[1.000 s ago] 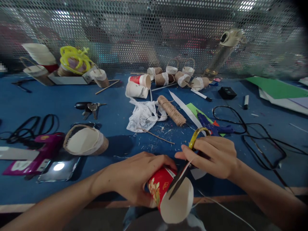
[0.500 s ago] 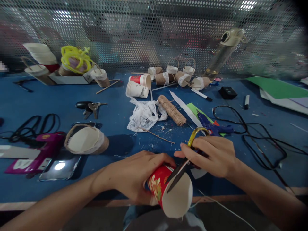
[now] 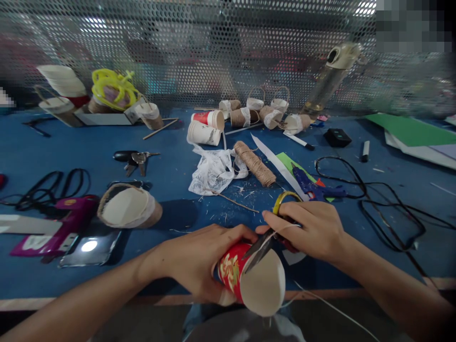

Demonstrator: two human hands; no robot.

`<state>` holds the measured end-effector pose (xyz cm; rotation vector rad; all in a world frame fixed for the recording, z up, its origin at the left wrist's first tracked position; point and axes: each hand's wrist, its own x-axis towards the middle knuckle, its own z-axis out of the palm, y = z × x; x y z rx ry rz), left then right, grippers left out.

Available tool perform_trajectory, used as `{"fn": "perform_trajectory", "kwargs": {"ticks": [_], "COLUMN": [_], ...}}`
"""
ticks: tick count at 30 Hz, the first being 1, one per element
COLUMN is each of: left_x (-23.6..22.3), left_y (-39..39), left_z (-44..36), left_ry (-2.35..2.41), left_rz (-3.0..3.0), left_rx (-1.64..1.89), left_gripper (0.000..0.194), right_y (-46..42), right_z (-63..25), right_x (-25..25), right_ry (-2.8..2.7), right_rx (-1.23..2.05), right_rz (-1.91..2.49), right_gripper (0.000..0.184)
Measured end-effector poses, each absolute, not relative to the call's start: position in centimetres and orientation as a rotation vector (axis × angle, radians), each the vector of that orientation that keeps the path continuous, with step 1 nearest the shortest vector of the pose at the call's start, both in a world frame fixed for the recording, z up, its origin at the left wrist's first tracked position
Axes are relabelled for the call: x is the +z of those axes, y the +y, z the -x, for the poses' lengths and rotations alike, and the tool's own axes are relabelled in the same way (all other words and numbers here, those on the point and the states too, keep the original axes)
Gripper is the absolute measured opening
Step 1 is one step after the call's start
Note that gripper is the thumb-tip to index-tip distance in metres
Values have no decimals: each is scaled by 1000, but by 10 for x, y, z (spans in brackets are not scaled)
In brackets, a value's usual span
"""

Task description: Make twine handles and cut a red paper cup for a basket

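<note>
My left hand (image 3: 203, 263) is wrapped round a red paper cup (image 3: 231, 271) with a floral print, its open mouth tilted toward me. In my right hand (image 3: 308, 228) is a pair of scissors (image 3: 260, 249) with a yellow rim on the handle. The blades lie across the cup's rim, one inside and one outside, slightly apart. A thin white strip curls over the right fingers beside the blades. Just beyond my hands lie white lace (image 3: 212, 173) and a roll of brown twine (image 3: 254, 164).
A lace-trimmed twine cup (image 3: 130, 209), a purple glue gun (image 3: 69, 225) and a phone (image 3: 90, 247) sit left. At right are a blue glue gun (image 3: 311, 183) and a black cable (image 3: 388, 204). Small twine baskets (image 3: 270, 116) line the back by a perforated metal screen (image 3: 199, 47).
The scissors and my right hand have shifted slightly left along the cup's rim. The thin white strip by the blades now shows longer over my fingers. My left hand keeps its hold.
</note>
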<state>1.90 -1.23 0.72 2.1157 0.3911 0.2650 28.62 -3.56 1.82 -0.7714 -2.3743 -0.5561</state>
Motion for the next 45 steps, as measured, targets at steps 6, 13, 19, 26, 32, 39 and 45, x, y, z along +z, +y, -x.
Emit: {"fn": "perform_trajectory", "kwargs": {"ticks": [6, 13, 19, 26, 32, 39, 45], "left_x": [6, 2, 0, -1, 0, -3, 3], "left_y": [-13, -12, -14, -15, -13, -16, -5], "left_z": [-20, -21, -21, -22, -23, -23, -26], "left_ry": [425, 367, 335, 349, 310, 283, 163], "left_rz": [-2041, -1904, -1789, -1713, -1633, -1561, -1498], "left_rx": [233, 256, 295, 212, 191, 159, 145], "left_gripper": [77, 75, 73, 71, 68, 72, 70], "right_y": [-38, -39, -39, -40, -40, -38, -38], "right_z": [-284, -284, -282, -283, -284, -283, -279], "right_x": [19, 17, 18, 15, 15, 18, 19], "right_ry": [-2395, -2384, -2394, -2424, -2450, -2482, -2441], "right_rx": [-527, -524, -540, -525, -459, -389, -349], "right_rz": [811, 824, 824, 816, 801, 795, 881], "right_gripper": [15, 12, 19, 16, 16, 31, 40]}}
